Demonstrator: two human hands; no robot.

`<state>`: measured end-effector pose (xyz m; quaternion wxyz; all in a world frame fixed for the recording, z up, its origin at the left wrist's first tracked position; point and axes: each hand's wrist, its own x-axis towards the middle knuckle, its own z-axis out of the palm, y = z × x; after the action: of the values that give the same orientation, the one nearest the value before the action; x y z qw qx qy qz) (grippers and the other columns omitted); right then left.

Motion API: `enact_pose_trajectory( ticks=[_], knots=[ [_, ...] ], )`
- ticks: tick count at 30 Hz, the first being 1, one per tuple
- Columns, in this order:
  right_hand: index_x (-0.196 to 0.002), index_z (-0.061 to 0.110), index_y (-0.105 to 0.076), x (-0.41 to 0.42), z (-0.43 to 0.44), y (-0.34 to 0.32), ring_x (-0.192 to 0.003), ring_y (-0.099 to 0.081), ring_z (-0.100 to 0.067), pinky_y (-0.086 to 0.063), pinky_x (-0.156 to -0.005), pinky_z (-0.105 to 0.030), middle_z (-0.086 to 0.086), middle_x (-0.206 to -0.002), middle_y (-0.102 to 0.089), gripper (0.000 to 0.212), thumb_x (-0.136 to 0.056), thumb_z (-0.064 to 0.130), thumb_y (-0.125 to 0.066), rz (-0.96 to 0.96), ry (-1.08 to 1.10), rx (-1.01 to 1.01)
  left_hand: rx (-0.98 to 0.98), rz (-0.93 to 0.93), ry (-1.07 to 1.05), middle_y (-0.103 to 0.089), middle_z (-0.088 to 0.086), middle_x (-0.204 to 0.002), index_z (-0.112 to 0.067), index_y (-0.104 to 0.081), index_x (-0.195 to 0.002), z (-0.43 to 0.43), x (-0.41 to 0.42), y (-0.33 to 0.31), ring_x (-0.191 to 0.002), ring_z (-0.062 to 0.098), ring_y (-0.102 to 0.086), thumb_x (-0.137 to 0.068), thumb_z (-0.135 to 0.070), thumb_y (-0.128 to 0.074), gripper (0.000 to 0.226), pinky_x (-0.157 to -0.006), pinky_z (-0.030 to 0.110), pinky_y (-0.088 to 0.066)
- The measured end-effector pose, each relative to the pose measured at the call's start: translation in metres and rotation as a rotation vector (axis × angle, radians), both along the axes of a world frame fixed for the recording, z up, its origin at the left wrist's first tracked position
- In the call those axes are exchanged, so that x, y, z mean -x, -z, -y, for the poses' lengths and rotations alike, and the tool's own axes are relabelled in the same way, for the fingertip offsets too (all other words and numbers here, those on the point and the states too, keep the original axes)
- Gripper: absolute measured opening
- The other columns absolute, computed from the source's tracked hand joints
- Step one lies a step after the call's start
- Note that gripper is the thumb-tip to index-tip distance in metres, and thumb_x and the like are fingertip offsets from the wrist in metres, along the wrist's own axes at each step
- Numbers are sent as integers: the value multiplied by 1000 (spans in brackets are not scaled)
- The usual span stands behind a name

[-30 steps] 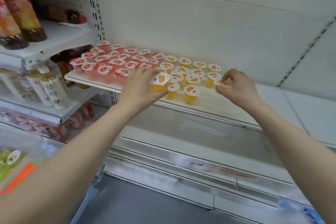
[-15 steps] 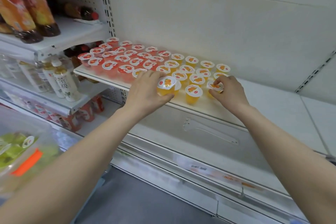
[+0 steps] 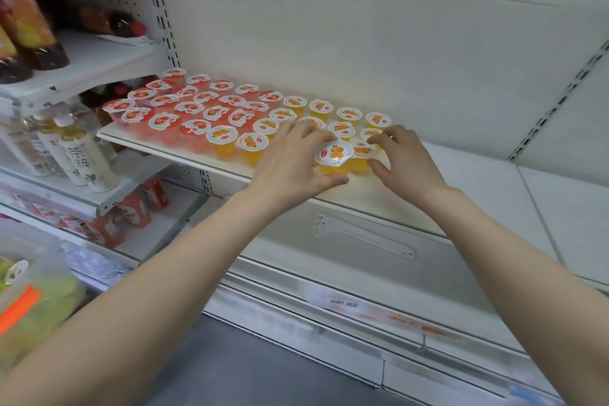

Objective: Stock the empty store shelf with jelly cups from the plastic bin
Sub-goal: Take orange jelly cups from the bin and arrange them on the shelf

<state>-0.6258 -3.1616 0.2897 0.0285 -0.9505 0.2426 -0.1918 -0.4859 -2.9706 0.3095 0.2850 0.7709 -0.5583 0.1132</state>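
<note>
Store bay, white shelf [image 3: 379, 198], right half bare. Bottled drinks [image 3: 79, 155] on racks to the left. Plastic bin [image 3: 33, 293] sits low left. Jelly cups [image 3: 204, 109] are packed in rows, red then orange. Left grip [image 3: 293, 158] clamped on tilted front cup [image 3: 333, 158] near the lip. Right grip [image 3: 405, 161] pinches neighbouring cup [image 3: 362, 153]. Risk: a crooked set-down could topple the row or drop the front cup off the lip.

The white shelf [image 3: 379, 199] carries rows of sealed jelly cups [image 3: 255, 105], from its back edge almost to its front edge. Red cups [image 3: 190, 108] crowd the left end; orange cups [image 3: 320, 106] stand just beside them, reaching about the middle of the shelf.
</note>
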Motion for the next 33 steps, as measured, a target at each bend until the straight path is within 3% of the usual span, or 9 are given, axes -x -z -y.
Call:
enact_pose_trajectory(
  ticks=[7, 16, 23, 30, 33],
  knots=[
    [-131, 13, -57, 18, 14, -5, -113, -49, -36, -42, -95, -44, -13, -126, -54, 39, -93, 24, -59, -9, 0, 119, -118, 124, -21, -56, 1, -122, -22, -62, -123, 45, 22, 25, -128, 26, -34, -68, -65, -70, 70, -108, 36, -28],
    [-132, 11, -55, 23, 27, -3, -114, -49, -36, -41, -93, -45, -14, -128, -53, 41, -94, 24, -58, -49, 22, 133, -133, 208, -69, -59, 6, -117, -18, -66, -116, 62, 23, 39, -124, 30, -42, -66, -62, -74, 68, -115, 45, -21],
    [-132, 10, -55, 16, 20, -15, -114, -49, -36, -40, -92, -45, -14, -129, -53, 41, -94, 25, -56, -48, 12, 159, -170, 222, -38, -54, 3, -125, -22, -59, -127, 55, 21, 35, -128, 26, -39, -69, -65, -70, 73, -119, 45, -10],
    [-136, 12, -51, 0, -6, -29, -121, -45, -34, -36, -98, -44, -12, -133, -50, 42, -97, 28, -52, -44, -4, 156, -87, 155, -52, -56, 4, -126, -20, -58, -128, 24, 3, 18, -123, 26, -43, -84, -61, -56, 61, -104, 37, -33],
    [-135, 11, -52, -12, -27, -34, -119, -47, -35, -37, -96, -45, -13, -132, -52, 42, -96, 28, -53, -32, -20, 177, -66, 153, -61, -56, 4, -126, -19, -57, -129, -2, -13, 12, -121, 26, -44, -88, -57, -54, 56, -101, 35, -35]
  ],
)
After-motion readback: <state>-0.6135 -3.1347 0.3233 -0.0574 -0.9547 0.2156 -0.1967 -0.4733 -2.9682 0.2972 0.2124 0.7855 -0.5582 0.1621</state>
